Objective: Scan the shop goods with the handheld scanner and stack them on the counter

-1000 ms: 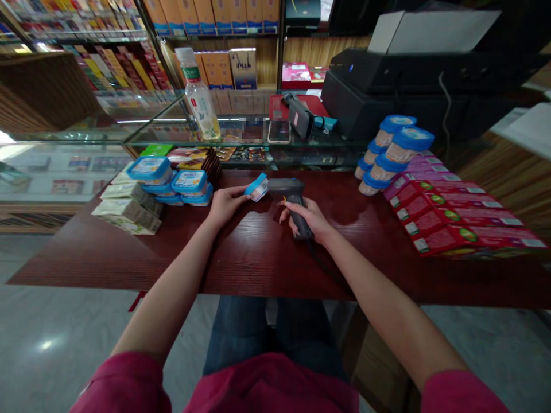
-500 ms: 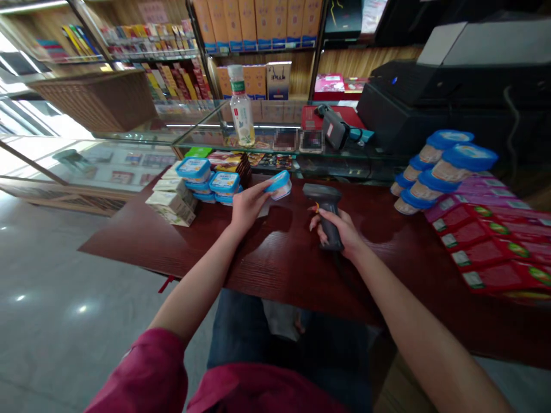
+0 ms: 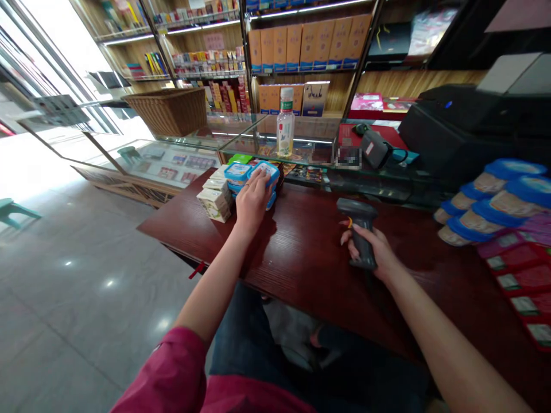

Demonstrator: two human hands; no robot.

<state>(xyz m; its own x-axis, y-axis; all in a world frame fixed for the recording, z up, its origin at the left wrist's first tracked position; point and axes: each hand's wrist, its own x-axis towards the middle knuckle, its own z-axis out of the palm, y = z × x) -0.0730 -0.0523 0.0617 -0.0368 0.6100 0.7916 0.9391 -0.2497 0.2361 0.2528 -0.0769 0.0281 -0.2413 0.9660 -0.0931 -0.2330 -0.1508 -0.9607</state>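
Note:
My left hand is closed over a small blue-lidded plastic tub, which sits on top of the right-hand pile of like tubs. Beside it another blue-lidded tub tops the left pile. Cream-coloured cartons stand just left of the piles. My right hand grips the handle of a dark grey barcode scanner above the brown wooden counter, its head pointing left. The scanner's cable is mostly hidden in shadow.
A glass display case borders the counter at the back, with a drink bottle on it. Round blue-lidded jars are stacked at the right, near red boxes. A wicker basket stands back left.
My left hand has carried the tub left, from in front of the scanner to the top of the pile. My right hand still holds the scanner. The view has swung left.

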